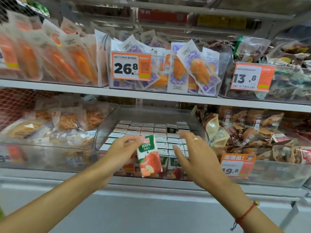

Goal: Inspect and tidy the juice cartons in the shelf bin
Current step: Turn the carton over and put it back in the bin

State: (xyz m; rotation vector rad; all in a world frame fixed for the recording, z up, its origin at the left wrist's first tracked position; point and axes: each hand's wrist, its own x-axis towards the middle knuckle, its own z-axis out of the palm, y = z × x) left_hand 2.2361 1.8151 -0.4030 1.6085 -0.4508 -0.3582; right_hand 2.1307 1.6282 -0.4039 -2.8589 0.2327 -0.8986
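Left hand has its fingers pinched on the top edge of one juice carton, which dangles tilted just in front of the clear shelf bin. Right hand is spread flat with nothing in it, hovering over the packed rows of cartons in the bin, a ring on one finger.

That top-corner pinch looks flimsy to me; if the carton swings it could slip and drop to the floor. The open hand coming in could also knock the neat rows out of line, and squeezing this one back into a tight row might dent it.

Readable stuff: the carton says "100%" on green, with apple pictures below; brand logo is too blurry. Price tag on the shelf above reads 26.8, another tag says 13.8, and the orange tag beside the bin looks like 19.8, first digit partly hidden.
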